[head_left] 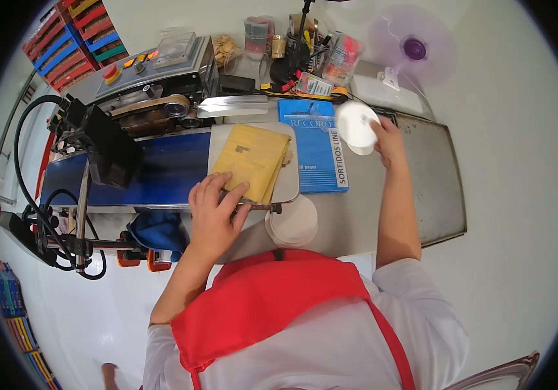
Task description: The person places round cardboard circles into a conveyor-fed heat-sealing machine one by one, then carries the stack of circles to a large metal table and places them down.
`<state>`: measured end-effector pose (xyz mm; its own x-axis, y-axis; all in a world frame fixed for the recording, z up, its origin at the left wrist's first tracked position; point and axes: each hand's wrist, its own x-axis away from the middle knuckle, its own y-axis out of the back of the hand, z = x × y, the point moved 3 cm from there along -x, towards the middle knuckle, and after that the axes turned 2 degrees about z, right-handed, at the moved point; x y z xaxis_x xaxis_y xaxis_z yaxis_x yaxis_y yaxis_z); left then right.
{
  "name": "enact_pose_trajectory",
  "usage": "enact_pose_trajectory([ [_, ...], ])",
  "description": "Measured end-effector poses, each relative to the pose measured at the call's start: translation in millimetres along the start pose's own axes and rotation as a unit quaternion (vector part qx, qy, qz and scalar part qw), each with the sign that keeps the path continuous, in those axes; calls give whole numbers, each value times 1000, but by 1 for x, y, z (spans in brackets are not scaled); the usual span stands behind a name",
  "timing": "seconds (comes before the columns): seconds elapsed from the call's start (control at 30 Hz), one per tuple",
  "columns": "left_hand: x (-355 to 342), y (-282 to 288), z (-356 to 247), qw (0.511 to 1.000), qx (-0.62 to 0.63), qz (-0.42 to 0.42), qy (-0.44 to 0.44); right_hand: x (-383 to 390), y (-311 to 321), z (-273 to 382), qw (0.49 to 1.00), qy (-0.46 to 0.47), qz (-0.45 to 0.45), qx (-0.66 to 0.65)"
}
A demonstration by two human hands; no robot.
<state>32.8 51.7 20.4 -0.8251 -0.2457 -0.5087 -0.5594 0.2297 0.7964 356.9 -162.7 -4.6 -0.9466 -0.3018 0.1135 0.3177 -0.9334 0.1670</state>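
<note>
My right hand [391,144] pinches white round discs [357,126] by their right edge, held up above the right end of a blue record book [311,146]. Two discs seem to overlap; their material is hard to tell. My left hand [217,211] lies with fingers spread on the near left edge of a folded yellow cloth [248,159]. That cloth sits on a pale rounded plate [287,190] at the end of a blue conveyor belt [168,166]. Below the plate, close to my red apron, a stack of white round discs [294,222] rests on the metal table.
Behind the belt stands a sealing machine [152,81] with a red button. A black camera-like box [111,146] on a pole rises at left. Cups, pens and a purple fan [413,49] line the back; a metal tray [431,175] is at right.
</note>
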Motion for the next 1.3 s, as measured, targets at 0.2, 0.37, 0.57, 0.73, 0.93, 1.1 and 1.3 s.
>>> enact_pose_trajectory([
  [0.2,-6,0,-9,1000,0,16,6,-68,83,-141,977,-47,-132,162],
  [0.37,-3,5,-15,999,-23,42,18,-85,61,-136,961,-104,-70,246],
  [0.57,18,15,-15,999,24,-35,-30,-4,10,-84,872,218,-72,433],
  [0.73,19,15,-13,999,20,-44,-21,113,-89,-53,804,195,326,457],
  [0.93,30,27,-9,997,8,-66,-30,121,-105,-63,808,112,359,453],
  [1.1,48,29,2,997,29,-66,-3,120,-97,-70,850,119,332,392],
  [1.3,63,26,2,998,46,-42,-6,113,-91,-73,857,181,276,396],
])
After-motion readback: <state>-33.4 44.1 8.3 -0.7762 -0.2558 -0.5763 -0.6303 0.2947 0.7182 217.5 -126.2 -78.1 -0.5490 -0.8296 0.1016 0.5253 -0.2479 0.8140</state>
